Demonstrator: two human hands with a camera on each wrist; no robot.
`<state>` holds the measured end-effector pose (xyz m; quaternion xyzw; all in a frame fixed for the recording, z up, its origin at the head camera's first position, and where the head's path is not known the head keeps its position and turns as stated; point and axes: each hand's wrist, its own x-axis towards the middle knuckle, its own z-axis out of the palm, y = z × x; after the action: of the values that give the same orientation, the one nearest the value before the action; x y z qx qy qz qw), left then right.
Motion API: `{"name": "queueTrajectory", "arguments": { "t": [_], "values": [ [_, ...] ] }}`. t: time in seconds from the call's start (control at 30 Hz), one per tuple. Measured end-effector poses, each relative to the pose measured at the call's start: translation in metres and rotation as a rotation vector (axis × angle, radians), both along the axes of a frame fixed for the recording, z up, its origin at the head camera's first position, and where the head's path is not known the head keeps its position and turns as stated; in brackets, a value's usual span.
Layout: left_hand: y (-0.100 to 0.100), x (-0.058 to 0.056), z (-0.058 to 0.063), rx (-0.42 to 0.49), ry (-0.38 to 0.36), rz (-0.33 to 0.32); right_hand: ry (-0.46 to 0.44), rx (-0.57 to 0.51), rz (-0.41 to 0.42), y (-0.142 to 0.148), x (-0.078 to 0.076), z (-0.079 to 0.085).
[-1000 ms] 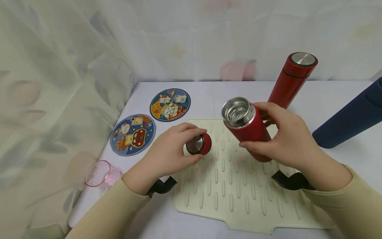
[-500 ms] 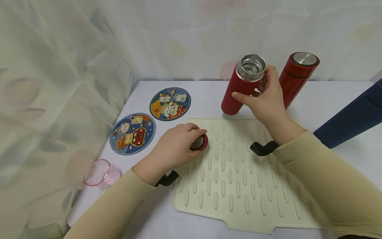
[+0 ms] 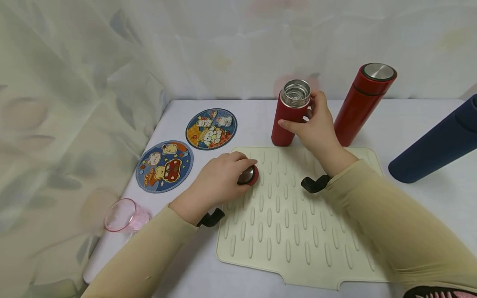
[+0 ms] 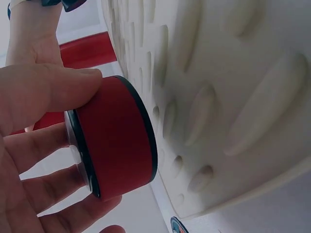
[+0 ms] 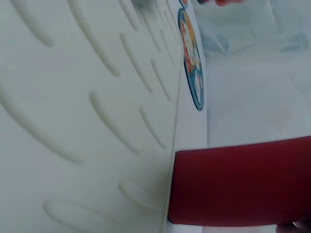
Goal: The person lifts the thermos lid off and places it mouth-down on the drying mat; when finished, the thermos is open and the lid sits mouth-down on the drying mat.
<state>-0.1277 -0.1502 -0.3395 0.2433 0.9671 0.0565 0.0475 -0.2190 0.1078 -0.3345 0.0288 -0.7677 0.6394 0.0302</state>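
Note:
My left hand (image 3: 220,182) pinches a red thermos lid (image 3: 255,175) with a steel top, over the left part of the cream ridged mat (image 3: 298,252). In the left wrist view, thumb and fingers grip the lid (image 4: 119,138), its black-edged rim close to the mat. Behind the mat's far edge, my right hand (image 3: 316,126) grips a red thermos (image 3: 284,124) from its right side. That thermos stands upright and uncapped, a steel strainer showing in its mouth. Its base (image 5: 194,189) is right beside the mat's edge in the right wrist view.
A second red thermos (image 3: 361,105), capped, stands close to the right hand. Farther right is a dark blue thermos (image 3: 428,145). Two round cartoon coasters (image 3: 211,129) lie at the back left of the white table. A pink clear cup (image 3: 138,217) sits near the left edge.
My right hand has carried the uncapped thermos from above the mat back to the table behind it. My left hand has lowered the lid slightly toward the mat, still gripping it.

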Motion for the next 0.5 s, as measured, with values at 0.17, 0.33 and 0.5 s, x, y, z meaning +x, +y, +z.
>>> {"name": "queueTrajectory", "arguments": {
  "t": [0.17, 0.33, 0.5],
  "values": [
    [0.0, -0.003, -0.002, -0.013, -0.013, 0.008, -0.038, 0.096, 0.037, 0.0, -0.003, 0.005],
    [0.001, -0.008, -0.003, -0.022, -0.029, 0.012, -0.049, 0.177, 0.066, -0.005, -0.007, 0.008],
    [0.003, -0.013, -0.006, -0.041, -0.046, 0.019, -0.052, 0.255, 0.061, -0.012, -0.006, 0.009]
  ]
}}
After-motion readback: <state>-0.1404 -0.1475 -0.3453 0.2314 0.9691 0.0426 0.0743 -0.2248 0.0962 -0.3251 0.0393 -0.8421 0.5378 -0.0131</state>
